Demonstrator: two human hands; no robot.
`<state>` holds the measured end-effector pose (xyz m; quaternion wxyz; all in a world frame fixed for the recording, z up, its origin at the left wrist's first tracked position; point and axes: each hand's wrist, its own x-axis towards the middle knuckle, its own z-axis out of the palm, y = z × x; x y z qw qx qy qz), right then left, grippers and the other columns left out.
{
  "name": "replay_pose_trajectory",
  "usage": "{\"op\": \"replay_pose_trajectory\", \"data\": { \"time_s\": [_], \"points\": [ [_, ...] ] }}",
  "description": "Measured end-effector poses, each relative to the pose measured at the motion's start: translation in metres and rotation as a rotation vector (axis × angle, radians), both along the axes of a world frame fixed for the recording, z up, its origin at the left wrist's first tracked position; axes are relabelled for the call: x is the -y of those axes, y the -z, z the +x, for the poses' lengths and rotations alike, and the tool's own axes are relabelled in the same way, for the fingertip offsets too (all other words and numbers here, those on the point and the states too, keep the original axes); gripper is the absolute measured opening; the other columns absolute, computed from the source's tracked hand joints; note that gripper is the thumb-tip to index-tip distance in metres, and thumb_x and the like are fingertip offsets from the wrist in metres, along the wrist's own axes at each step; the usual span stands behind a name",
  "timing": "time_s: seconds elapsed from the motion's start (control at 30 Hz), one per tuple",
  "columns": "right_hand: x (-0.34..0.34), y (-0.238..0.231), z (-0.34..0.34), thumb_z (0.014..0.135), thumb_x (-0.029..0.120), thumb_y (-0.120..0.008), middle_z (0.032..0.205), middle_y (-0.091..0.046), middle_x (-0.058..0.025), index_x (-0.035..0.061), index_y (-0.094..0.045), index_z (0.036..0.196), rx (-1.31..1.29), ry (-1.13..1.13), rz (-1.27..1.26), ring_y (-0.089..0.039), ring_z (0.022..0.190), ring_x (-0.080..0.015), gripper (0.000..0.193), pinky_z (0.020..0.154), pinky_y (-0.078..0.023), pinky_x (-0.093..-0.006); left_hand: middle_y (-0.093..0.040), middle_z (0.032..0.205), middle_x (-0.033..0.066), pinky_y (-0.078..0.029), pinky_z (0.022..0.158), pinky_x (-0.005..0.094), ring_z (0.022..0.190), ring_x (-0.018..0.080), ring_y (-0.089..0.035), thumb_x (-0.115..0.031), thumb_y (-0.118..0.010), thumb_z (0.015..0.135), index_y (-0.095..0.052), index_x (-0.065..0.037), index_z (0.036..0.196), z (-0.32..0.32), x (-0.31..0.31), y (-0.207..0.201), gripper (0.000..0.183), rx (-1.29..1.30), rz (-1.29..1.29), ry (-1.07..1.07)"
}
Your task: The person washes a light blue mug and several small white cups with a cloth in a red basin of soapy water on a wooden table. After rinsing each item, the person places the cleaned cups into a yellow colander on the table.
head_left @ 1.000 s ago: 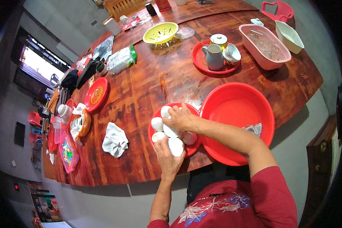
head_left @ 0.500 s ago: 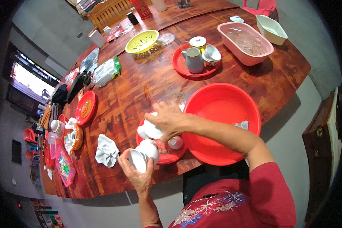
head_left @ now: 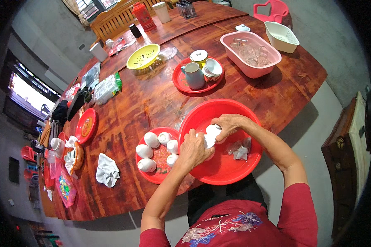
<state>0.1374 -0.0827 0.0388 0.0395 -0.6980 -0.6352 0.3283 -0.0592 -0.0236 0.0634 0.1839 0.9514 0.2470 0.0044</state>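
Observation:
Both hands are over a large red plastic basin (head_left: 202,178). My left hand (head_left: 193,149) is closed around a small white cup (head_left: 209,141) near the basin's left side. Close against it, my right hand (head_left: 231,124) grips another white cup (head_left: 213,130) by its rim and side. Whether these cups touch or how many are held is hard to tell. A crumpled greyish cloth (head_left: 240,150) lies in the basin. On the left, partly under the basin's rim, a red round tray (head_left: 160,158) carries several white cups (head_left: 144,151) around its edge, mostly turned bottom up.
A white cloth (head_left: 107,170) lies left of the tray. Beyond the basin stand a red tray with a blue-grey mug (head_left: 193,75) and cups, a pink tub (head_left: 251,70) of glassware, and a yellow colander (head_left: 143,57). A red plate (head_left: 86,125) and an orange basket (head_left: 79,156) are at left.
Both hands have moved right from the red tray to over the basin, with white cups in them. The tray's cups now stand apart around its edge. The whole view has shifted slightly.

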Motion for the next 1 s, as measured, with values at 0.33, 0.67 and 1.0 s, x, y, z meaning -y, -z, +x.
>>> {"op": "replay_pose_trajectory", "data": {
  "time_s": [0.33, 0.67, 1.0],
  "points": [
    [0.002, 0.031, 0.015, 0.064, 0.045, -0.062, 0.102, -0.061, -0.0206, 0.0102, -0.054, 0.114, -0.054, 0.212, 0.191, -0.059, 0.096, -0.0378, 0.062, 0.079, -0.047, -0.0472, -0.059, 0.095, 0.026, -0.049, 0.077, 0.0474, 0.089, 0.0402, -0.058, -0.033, -0.067, 0.073, -0.063, 0.001, 0.095, 0.021, -0.024, 0.023, 0.041, -0.155, 0.073, 0.077],
    [0.018, -0.013, -0.019, 0.082, 0.044, -0.052, 0.077, -0.062, -0.028, 0.0027, -0.05, 0.097, 0.285, 0.316, 0.217, -0.062, 0.076, -0.0454, 0.044, 0.066, -0.048, -0.0543, -0.061, 0.083, 0.0213, -0.051, 0.07, 0.0464, 0.081, 0.0378, -0.061, -0.034, -0.065, 0.078, -0.064, 0.0, 0.086, 0.015, -0.021, 0.033, 0.035, 0.104, 0.115, -0.027],
    [0.025, -0.003, -0.005, 0.086, 0.049, -0.049, 0.073, -0.058, -0.0322, 0.0021, -0.047, 0.109, 0.155, 0.317, 0.277, -0.059, 0.072, -0.0467, 0.053, 0.066, -0.043, -0.0545, -0.059, 0.077, 0.0132, -0.048, 0.066, 0.0366, 0.076, 0.0269, -0.056, -0.033, -0.066, 0.076, -0.064, -0.002, 0.078, 0.008, -0.008, 0.041, 0.032, 0.221, 0.285, -0.033]
  ]
}}
